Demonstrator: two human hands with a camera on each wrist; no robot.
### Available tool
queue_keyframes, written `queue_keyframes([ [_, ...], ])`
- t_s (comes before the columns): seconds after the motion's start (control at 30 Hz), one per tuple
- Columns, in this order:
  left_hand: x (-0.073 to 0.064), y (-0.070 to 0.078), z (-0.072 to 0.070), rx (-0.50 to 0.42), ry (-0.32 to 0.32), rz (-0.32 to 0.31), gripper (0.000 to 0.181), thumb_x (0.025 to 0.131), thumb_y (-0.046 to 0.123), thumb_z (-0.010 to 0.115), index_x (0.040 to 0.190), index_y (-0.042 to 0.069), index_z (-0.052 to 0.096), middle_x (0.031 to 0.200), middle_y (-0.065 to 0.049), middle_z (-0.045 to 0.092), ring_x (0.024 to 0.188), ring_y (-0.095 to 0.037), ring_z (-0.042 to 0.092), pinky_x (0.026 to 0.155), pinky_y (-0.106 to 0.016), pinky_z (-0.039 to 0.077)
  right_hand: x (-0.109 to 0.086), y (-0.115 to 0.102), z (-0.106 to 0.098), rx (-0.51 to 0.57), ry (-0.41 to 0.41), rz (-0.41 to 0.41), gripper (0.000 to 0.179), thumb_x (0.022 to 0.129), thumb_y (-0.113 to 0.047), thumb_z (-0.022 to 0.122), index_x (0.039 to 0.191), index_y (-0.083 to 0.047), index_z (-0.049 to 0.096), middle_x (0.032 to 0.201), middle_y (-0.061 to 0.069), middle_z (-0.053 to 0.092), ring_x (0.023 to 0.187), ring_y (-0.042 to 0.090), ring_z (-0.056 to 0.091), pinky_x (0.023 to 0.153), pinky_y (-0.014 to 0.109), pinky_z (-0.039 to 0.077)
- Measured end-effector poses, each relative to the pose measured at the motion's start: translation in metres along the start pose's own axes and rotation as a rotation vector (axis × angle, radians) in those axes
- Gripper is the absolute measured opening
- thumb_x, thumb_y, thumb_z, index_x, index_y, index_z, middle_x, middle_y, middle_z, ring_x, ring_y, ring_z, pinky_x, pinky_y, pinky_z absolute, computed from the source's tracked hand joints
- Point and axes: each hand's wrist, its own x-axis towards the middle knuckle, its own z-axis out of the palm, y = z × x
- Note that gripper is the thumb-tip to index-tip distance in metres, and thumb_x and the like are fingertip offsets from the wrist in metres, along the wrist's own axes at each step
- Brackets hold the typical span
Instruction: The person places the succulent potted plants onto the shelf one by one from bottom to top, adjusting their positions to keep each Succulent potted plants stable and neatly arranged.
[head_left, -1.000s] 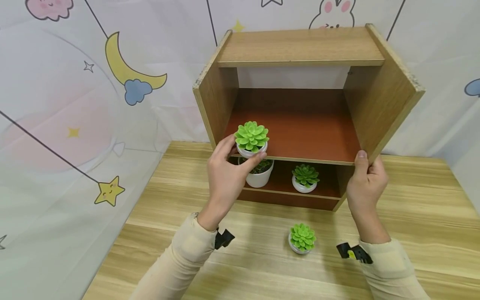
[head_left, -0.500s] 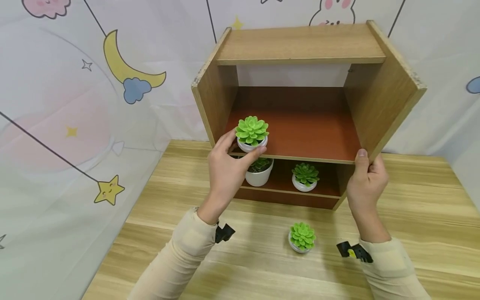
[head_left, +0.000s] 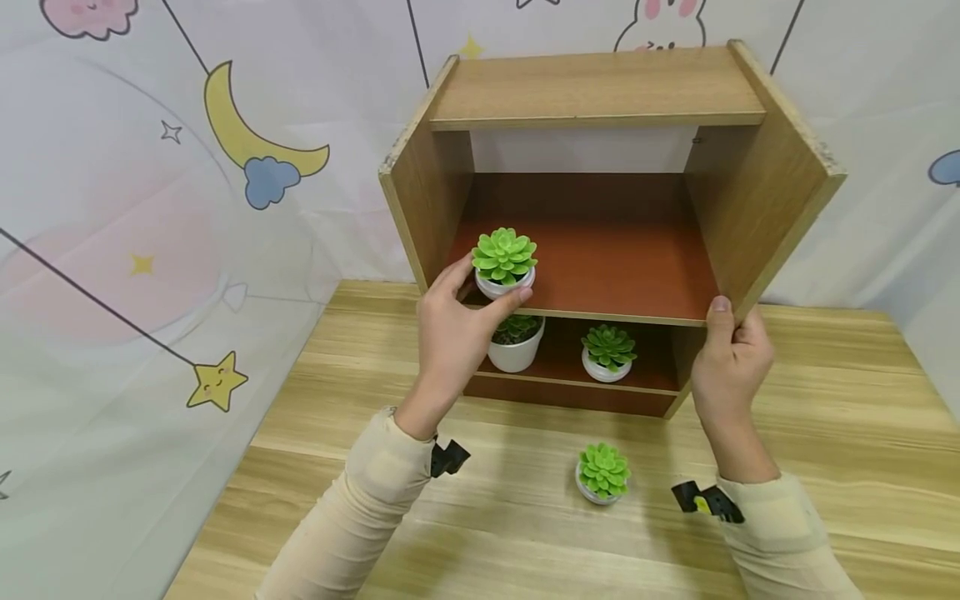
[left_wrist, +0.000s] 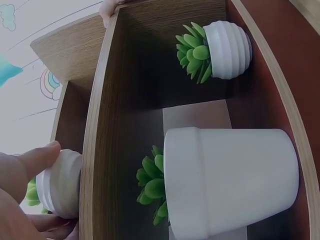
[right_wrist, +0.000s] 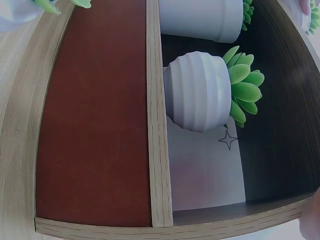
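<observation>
My left hand (head_left: 459, 335) grips a small bright green succulent in a white pot (head_left: 504, 265) between thumb and fingers. The pot is at the front left of the upper shelf (head_left: 600, 267); in the left wrist view its ribbed base (left_wrist: 61, 182) sits right at the shelf board. My right hand (head_left: 731, 360) holds the right side panel of the wooden cabinet (head_left: 780, 183), thumb in front at the shelf's corner. Below, a larger white pot (head_left: 516, 354) with a darker green plant and a small potted succulent (head_left: 608, 353) stand on the lower shelf.
Another bright green potted succulent (head_left: 602, 473) stands on the wood-grain table (head_left: 510, 517) in front of the cabinet. Behind hangs a white cloth (head_left: 360, 100) with printed moon, stars and a rabbit. The cabinet's top board (head_left: 596, 87) spans between its side panels.
The left hand and its succulent have shifted slightly up and back over the upper shelf's edge. The right hand keeps its hold on the cabinet.
</observation>
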Motion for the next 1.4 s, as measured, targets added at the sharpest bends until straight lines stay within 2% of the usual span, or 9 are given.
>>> queue_keyframes([
  [0.23, 0.002, 0.001, -0.002, 0.014, -0.024, -0.041, 0.066, 0.073, 0.027, 0.089, 0.129, 0.004, 0.063, 0.115, -0.002, 0.065, 0.103, -0.011, 0.063, 0.083, -0.027, 0.053, 0.0, 0.0, 0.001, -0.01, -0.001, 0.003, 0.025, 0.098, -0.004, 0.053, 0.095, 0.019, 0.063, 0.073, -0.005, 0.053, 0.072, 0.008, 0.046, 0.066, 0.02, 0.037],
  [0.57, 0.006, 0.002, -0.004, 0.041, -0.078, -0.107, 0.066, 0.076, 0.031, 0.087, 0.131, 0.006, 0.062, 0.119, -0.002, 0.064, 0.106, -0.013, 0.063, 0.084, -0.028, 0.053, 0.0, -0.001, 0.001, -0.031, -0.012, 0.016, 0.027, 0.098, -0.004, 0.053, 0.082, 0.018, 0.053, 0.063, -0.003, 0.04, 0.065, 0.007, 0.04, 0.06, 0.02, 0.03],
  [0.97, 0.008, 0.001, -0.006, 0.043, -0.11, -0.123, 0.064, 0.076, 0.032, 0.087, 0.13, 0.005, 0.063, 0.116, -0.004, 0.067, 0.104, -0.013, 0.064, 0.084, -0.03, 0.054, -0.001, 0.0, 0.0, -0.048, -0.018, 0.018, 0.028, 0.098, -0.005, 0.053, 0.082, 0.017, 0.054, 0.064, -0.004, 0.041, 0.065, 0.006, 0.04, 0.059, 0.02, 0.03],
  [1.23, 0.011, 0.004, -0.009, 0.088, -0.141, -0.138, 0.06, 0.078, 0.037, 0.085, 0.126, 0.008, 0.066, 0.109, 0.0, 0.069, 0.098, -0.011, 0.064, 0.08, -0.032, 0.054, 0.0, 0.003, -0.001, -0.03, -0.004, 0.014, 0.026, 0.098, -0.005, 0.053, 0.089, 0.018, 0.06, 0.067, -0.005, 0.048, 0.068, 0.006, 0.044, 0.062, 0.02, 0.034],
  [1.4, 0.013, 0.007, -0.012, 0.124, -0.169, -0.155, 0.06, 0.079, 0.038, 0.083, 0.128, 0.009, 0.065, 0.11, 0.001, 0.068, 0.098, -0.011, 0.063, 0.079, -0.032, 0.054, 0.0, 0.003, -0.001, -0.02, 0.001, 0.014, 0.025, 0.098, -0.004, 0.053, 0.085, 0.017, 0.058, 0.066, -0.005, 0.046, 0.067, 0.006, 0.044, 0.061, 0.02, 0.033],
])
